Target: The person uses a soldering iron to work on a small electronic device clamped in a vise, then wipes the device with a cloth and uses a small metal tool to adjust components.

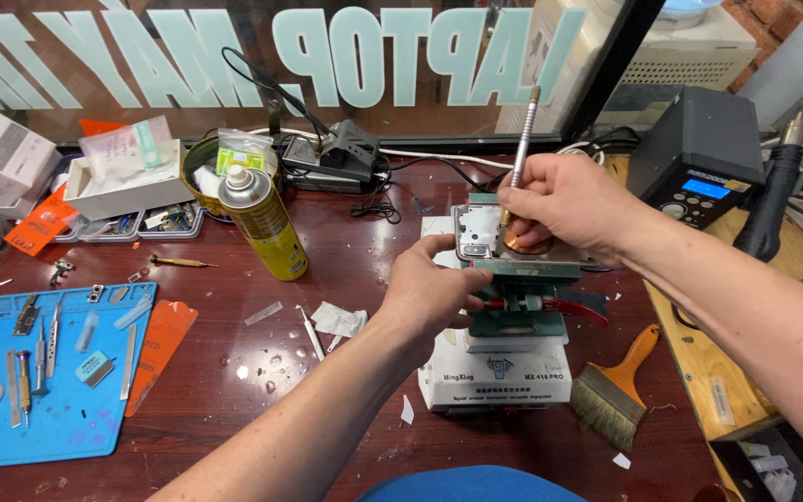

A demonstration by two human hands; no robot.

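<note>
A phone back frame (472, 234) lies clamped in a green fixture (524, 296) on top of a white box-shaped machine (494, 372). My left hand (434, 288) rests against the fixture's left side, thumb and fingers touching the clamp edge. My right hand (564, 206) grips a slim metal tool (519, 149) held upright, its tip down on the phone frame near a copper-coloured round part (519, 244). The tool's tip is hidden by my fingers.
A yellow spray can (262, 223) stands left of the machine. A blue mat (48, 372) with tweezers and screwdrivers lies at the left. An orange-handled brush (617, 390) lies to the right, a black soldering station (699, 153) behind it. Boxes, trays and cables line the back.
</note>
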